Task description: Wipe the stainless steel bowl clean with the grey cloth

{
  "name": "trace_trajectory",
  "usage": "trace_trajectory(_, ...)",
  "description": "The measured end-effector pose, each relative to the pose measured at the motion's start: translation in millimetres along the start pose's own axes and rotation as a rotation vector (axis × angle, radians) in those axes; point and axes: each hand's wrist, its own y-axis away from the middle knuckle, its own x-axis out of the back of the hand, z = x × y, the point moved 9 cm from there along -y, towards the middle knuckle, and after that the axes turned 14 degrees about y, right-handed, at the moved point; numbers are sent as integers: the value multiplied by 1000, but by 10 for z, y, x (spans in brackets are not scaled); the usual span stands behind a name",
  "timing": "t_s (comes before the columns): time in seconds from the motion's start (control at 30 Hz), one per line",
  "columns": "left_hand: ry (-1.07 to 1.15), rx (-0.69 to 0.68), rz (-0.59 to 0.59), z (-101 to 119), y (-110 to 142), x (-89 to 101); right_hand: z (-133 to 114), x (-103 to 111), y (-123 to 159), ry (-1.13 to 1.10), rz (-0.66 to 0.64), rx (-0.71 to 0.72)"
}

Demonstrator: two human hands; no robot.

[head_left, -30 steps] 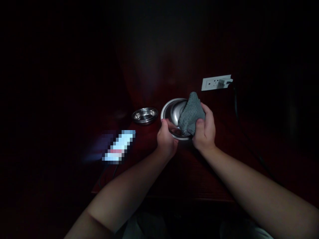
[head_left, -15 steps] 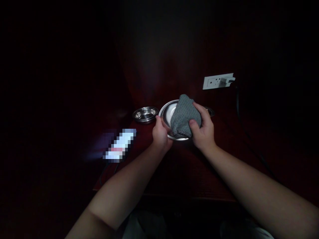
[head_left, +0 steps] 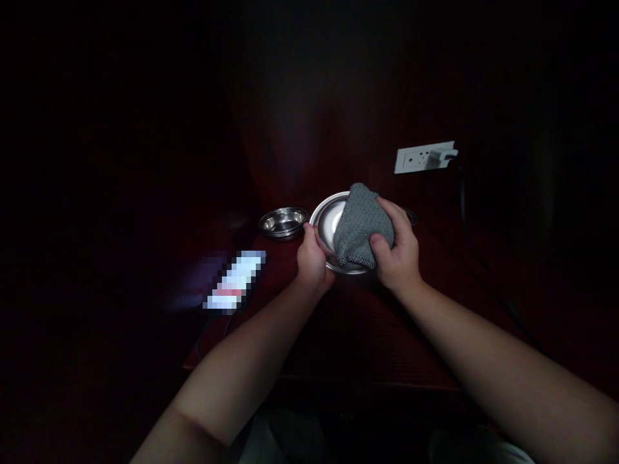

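A shiny steel bowl (head_left: 327,222) is held up over the table, tilted so that its inside faces me. My left hand (head_left: 313,261) grips its lower left rim, thumb on the edge and the other fingers hidden behind. In my right hand (head_left: 399,248) is a grey textured cloth (head_left: 362,225) with a black-and-white checked edge. The cloth lies against the inside of the bowl and covers its right half. Thumb and fingers of that hand are closed on the cloth.
More steel bowls (head_left: 284,222), apparently stacked, stand on the dark red table (head_left: 367,341) at the left. Another metal rim (head_left: 412,216) shows behind my right hand. A lit phone (head_left: 236,281) with a cable lies left. A wall socket (head_left: 425,157) holds a plug with a hanging cord.
My right hand and the cloth have shifted slightly to the right across the bowl. The left hand keeps its grip, and the whole view has moved only a little.
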Motion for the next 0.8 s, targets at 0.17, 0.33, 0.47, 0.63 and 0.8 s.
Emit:
trace_trajectory(0.17,-27,-11,-9,21,-40,2,44,-35,30,-51,-33,-24)
trace_trajectory(0.33,-58,-27,-21,22,-82,23,120,-60,46,-61,-39,-42)
trace_trajectory(0.47,-111,-86,-76,53,-96,-2,204,-75,47,-16,-32,-51)
trace_trajectory(0.63,-162,-146,-122,109,-68,-60,283,-102,71,-18,-20,-74)
trace_trajectory(0.8,-176,-99,-52,55,-71,4,269,-105,63,-31,-39,-77)
